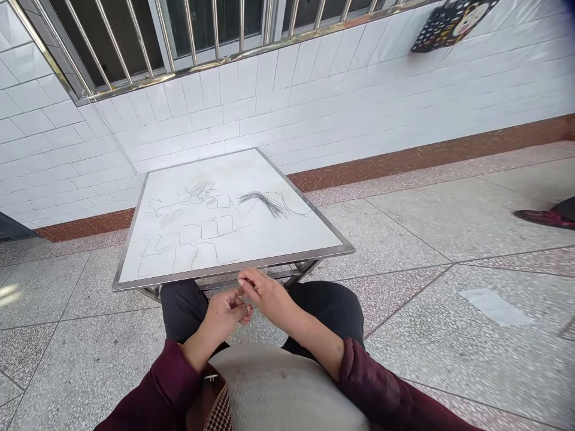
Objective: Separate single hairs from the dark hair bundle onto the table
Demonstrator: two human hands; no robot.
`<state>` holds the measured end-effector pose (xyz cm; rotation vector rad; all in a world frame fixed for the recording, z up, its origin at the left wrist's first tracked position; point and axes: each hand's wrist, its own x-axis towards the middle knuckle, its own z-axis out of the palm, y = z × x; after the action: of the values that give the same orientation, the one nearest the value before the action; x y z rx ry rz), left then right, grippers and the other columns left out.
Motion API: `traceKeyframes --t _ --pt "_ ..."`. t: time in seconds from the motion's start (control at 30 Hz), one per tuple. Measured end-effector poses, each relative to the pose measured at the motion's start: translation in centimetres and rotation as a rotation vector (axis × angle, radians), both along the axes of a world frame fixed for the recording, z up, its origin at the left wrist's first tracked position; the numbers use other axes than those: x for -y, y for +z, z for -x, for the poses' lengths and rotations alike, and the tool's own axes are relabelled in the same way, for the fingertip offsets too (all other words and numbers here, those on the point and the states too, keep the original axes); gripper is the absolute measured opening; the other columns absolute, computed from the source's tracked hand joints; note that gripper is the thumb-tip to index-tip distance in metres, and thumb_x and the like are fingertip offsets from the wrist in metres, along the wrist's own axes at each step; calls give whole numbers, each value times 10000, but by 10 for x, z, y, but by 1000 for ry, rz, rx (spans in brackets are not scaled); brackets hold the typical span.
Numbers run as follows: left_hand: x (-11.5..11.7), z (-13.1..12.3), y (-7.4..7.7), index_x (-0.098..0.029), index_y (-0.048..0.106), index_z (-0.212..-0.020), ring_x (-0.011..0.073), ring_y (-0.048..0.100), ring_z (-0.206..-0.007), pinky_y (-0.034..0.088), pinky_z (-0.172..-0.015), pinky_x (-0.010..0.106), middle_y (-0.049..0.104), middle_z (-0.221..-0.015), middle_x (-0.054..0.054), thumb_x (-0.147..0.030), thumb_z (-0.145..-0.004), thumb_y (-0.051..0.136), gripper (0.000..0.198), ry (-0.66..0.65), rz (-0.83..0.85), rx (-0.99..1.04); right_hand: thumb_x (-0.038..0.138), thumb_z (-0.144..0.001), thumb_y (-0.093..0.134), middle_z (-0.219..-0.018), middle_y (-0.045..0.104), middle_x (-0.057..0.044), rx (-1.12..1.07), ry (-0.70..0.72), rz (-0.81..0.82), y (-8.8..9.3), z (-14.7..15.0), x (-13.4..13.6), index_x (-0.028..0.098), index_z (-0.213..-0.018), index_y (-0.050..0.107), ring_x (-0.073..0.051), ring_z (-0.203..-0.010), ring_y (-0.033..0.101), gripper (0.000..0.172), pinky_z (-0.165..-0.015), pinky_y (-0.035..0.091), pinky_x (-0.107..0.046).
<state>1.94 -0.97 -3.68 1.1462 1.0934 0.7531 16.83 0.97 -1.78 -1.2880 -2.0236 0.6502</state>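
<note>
My left hand [228, 311] and my right hand [266, 294] meet just below the table's near edge, above my lap. Thumb and fingers are pinched together on both, fingertips almost touching. Whatever lies between them is too thin or hidden to name. On the white tabletop [265, 239] in front lies a bundle of thin dark strands [263, 202], like wire or thread. Left of it, several single strands bent in square zigzags [202, 230] are spread in rows. A loose tangle of strands [200, 191] sits farther back.
The table has a metal rim [314, 251] and stands near a white tiled wall [202, 131] with a barred window [193, 36]. A patterned dark bag [449, 27] hangs at upper right. A pale sheet [496, 306] lies on the floor; another person's shoe [545, 218] is at far right.
</note>
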Motion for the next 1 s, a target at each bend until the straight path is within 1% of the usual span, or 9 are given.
traceKeyframes --t 0.1,0.2,0.3,0.4,0.53,0.63,0.83,0.93,1.0 --pt "-2 -1 -2 -150 657 -917 134 592 -549 502 -575 279 613 -634 -10 -393 -678 734 349 31 8 76 216 -918 456 -778 607 1 -5 -10 5 1 1 1 232 -895 530 -153 -680 575 79 -606 424 -255" --pt "-3 1 -2 -154 634 -1109 147 618 -618 507 -610 282 632 -693 2 -449 -705 735 511 20 26 86 250 -920 459 -737 605 15 -7 -71 -8 1 -5 -10 234 -905 544 -139 -620 555 88 -566 391 -239" --pt "-3 9 -5 -139 610 -1190 145 624 -644 495 -604 269 650 -745 25 -477 -720 729 591 -39 56 20 282 -922 472 -721 611 20 48 -182 4 2 -15 -39 224 -908 557 -131 -621 553 103 -588 385 -233" --pt "-4 22 -17 -127 635 -1146 140 618 -621 472 -570 252 650 -737 28 -486 -688 753 593 -49 75 -33 254 -931 457 -779 654 2 263 -276 70 0 -22 -79 217 -943 580 -136 -684 576 129 -632 379 -236" --pt "-10 45 -39 -120 643 -1103 131 607 -594 457 -561 247 644 -699 16 -507 -643 761 612 108 72 -77 205 -913 479 -817 687 -36 362 -301 150 -15 -16 -123 203 -919 606 -163 -733 601 126 -600 345 -246" --pt "-14 70 -54 -112 642 -1106 133 607 -592 461 -558 249 656 -698 27 -521 -625 752 641 257 52 -115 184 -917 472 -829 691 -65 411 -298 200 -29 -7 -143 186 -921 606 -174 -744 612 134 -583 337 -251" --pt "-16 116 -89 -132 684 -1025 137 609 -571 449 -524 237 662 -669 33 -544 -584 755 607 498 50 -159 168 -938 451 -846 676 -108 475 -284 259 -46 -2 -163 165 -947 581 -198 -748 626 130 -602 364 -273" --pt "-18 125 -105 -124 684 -994 133 599 -539 435 -492 226 661 -644 34 -554 -539 772 632 553 85 -155 159 -946 432 -837 668 -114 491 -284 265 -48 -2 -168 155 -967 570 -201 -763 630 140 -620 375 -276" --pt "-19 125 -111 -119 677 -995 134 600 -534 439 -482 225 665 -646 36 -553 -532 778 643 558 101 -143 150 -945 429 -832 666 -115 498 -285 265 -50 -1 -171 151 -981 566 -200 -765 630 141 -633 383 -278"
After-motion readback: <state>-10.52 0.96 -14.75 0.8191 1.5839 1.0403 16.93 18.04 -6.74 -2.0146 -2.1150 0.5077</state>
